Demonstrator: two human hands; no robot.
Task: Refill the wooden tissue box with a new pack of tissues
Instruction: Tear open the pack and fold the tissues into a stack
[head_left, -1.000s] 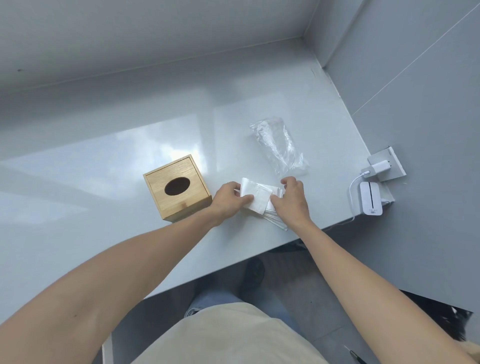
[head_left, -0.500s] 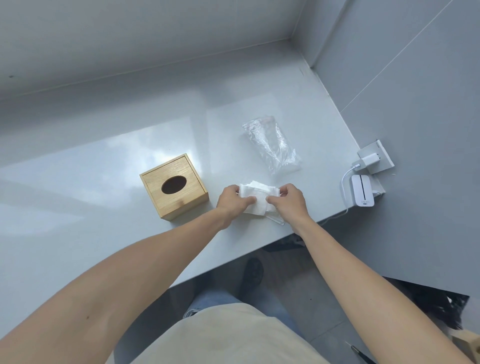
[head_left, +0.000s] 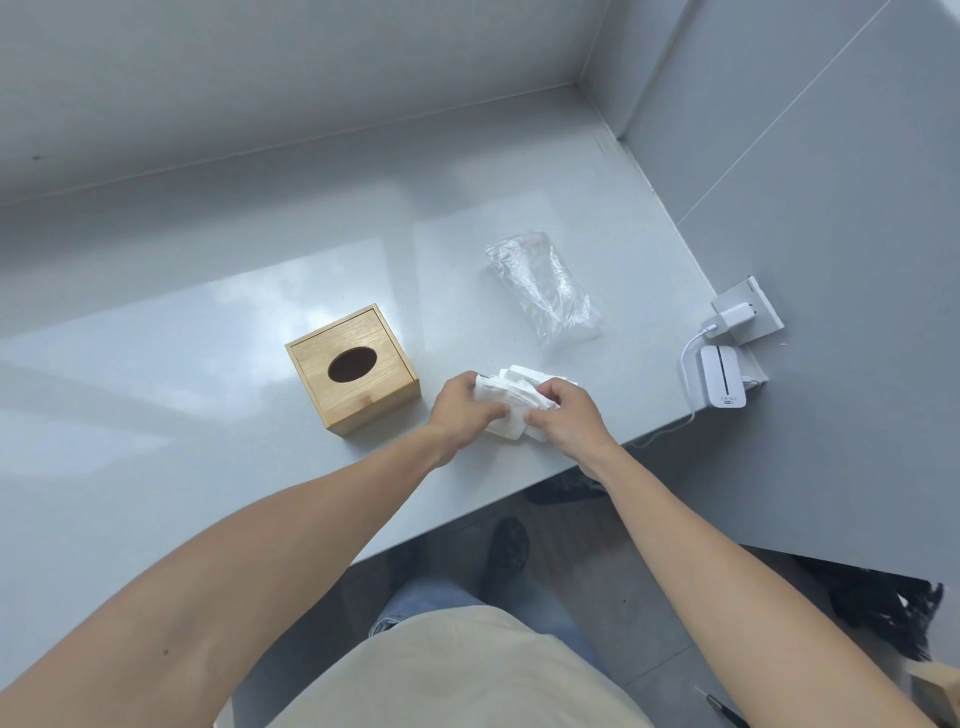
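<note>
A square wooden tissue box (head_left: 353, 368) with a dark oval hole in its lid stands upright on the grey counter (head_left: 208, 395). Just right of it lies a white stack of tissues (head_left: 506, 402), bunched and folded. My left hand (head_left: 465, 405) grips the stack's left side and my right hand (head_left: 563, 413) grips its right side, fingers curled over the top. The lower part of the stack is hidden under my hands. An empty clear plastic wrapper (head_left: 543, 288) lies crumpled on the counter behind the tissues.
A white device (head_left: 722, 382) with a cable stands at the counter's right end, plugged through a white charger (head_left: 730, 317) into a wall socket. Grey walls close the back and right. The counter's front edge runs just below my wrists.
My hands have drawn closer together and squeezed the tissue stack, which has gone from flat to bunched. The box and the wrapper have not moved.
</note>
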